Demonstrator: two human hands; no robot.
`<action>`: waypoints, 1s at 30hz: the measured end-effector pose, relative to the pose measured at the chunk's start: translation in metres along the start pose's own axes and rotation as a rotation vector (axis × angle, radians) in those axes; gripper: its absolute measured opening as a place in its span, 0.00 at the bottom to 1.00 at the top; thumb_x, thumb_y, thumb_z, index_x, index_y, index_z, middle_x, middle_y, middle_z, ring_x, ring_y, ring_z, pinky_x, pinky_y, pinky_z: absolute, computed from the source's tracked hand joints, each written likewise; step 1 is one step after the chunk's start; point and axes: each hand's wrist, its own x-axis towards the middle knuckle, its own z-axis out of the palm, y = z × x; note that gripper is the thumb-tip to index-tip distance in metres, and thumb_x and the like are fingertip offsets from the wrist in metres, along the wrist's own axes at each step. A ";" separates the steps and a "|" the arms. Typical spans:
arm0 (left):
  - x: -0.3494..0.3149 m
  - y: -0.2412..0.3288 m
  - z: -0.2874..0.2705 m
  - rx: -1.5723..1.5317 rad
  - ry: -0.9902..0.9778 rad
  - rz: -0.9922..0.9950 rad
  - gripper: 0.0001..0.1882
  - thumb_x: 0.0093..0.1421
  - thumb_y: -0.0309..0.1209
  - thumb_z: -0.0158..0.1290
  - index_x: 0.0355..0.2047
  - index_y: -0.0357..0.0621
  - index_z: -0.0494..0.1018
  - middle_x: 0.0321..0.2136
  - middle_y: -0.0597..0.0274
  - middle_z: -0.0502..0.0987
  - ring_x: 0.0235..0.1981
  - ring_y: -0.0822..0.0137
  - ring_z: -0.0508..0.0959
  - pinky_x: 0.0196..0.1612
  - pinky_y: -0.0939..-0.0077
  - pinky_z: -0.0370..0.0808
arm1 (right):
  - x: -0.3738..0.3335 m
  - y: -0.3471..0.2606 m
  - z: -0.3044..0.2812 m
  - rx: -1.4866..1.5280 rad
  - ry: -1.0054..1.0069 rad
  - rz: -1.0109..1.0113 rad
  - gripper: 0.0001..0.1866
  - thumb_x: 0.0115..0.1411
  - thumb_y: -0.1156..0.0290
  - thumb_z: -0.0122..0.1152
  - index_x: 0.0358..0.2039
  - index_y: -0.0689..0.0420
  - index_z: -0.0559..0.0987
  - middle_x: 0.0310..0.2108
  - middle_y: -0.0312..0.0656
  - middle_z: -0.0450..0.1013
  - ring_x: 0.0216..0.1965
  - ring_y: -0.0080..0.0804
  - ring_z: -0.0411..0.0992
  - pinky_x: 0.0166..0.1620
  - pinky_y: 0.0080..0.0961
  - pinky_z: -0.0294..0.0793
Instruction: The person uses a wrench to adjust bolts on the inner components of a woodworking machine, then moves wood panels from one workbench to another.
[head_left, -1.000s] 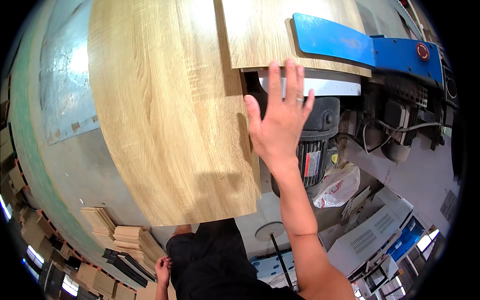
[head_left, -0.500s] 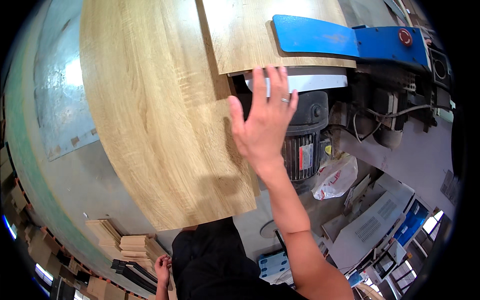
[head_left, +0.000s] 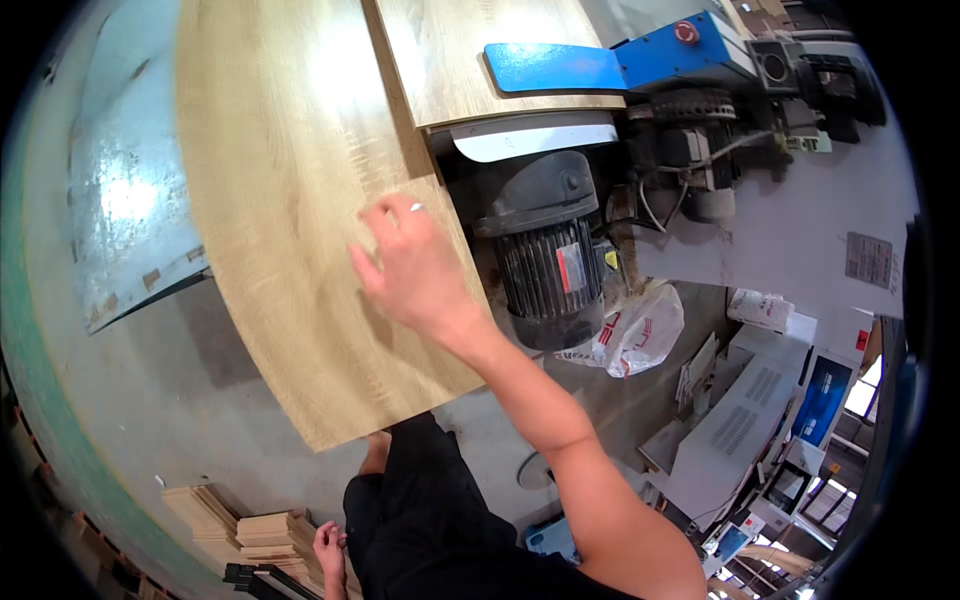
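My right hand (head_left: 412, 265) is over a long wood-grain panel (head_left: 290, 200), slightly blurred, with its fingers loosely bent and the thumb apart. It holds nothing, and I cannot tell whether it touches the panel. A ring is on one finger. Low on the left, beside my dark-clothed leg, hangs my left hand (head_left: 330, 548), its fingers half curled and nothing visible in it. Along the long panel's right edge lies a second wood-grain panel (head_left: 480, 50). Under that one's near edge shows a white curved plate (head_left: 535, 137), with a dark finned motor (head_left: 550, 265) below.
A blue guard arm (head_left: 555, 68) with a red button (head_left: 686, 33) reaches over the second panel. Cables hang by the machine at right. A plastic bag (head_left: 640, 330) lies below the motor. Stacked boards (head_left: 270, 535) stand lower left; a metal sheet (head_left: 130, 190) is far left.
My right hand has left the second panel's near edge and moved left and toward me over the long panel, its fingers now bent. The view has shifted; my left hand still hangs low.
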 end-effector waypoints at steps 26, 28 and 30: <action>0.092 0.004 -0.364 -0.081 0.197 0.852 0.22 0.49 0.15 0.50 0.46 0.41 0.77 0.41 0.59 0.82 0.37 0.69 0.83 0.39 0.75 0.79 | -0.311 -0.496 0.208 0.083 -0.667 -0.377 0.16 0.58 0.66 0.63 0.46 0.57 0.78 0.44 0.46 0.74 0.47 0.48 0.73 0.50 0.41 0.74; 0.089 0.054 -0.387 -0.055 0.180 0.889 0.22 0.50 0.16 0.50 0.46 0.41 0.77 0.41 0.59 0.82 0.35 0.69 0.83 0.39 0.74 0.79 | -0.271 -0.515 0.228 -0.011 -0.648 -0.345 0.15 0.58 0.66 0.63 0.45 0.56 0.78 0.43 0.46 0.74 0.45 0.49 0.73 0.48 0.41 0.74; 0.086 0.101 -0.404 -0.021 0.181 0.882 0.21 0.50 0.17 0.50 0.46 0.42 0.77 0.40 0.60 0.83 0.34 0.70 0.83 0.38 0.74 0.79 | -0.222 -0.535 0.253 -0.029 -0.641 -0.398 0.16 0.58 0.66 0.63 0.45 0.56 0.78 0.43 0.46 0.74 0.45 0.49 0.73 0.48 0.41 0.74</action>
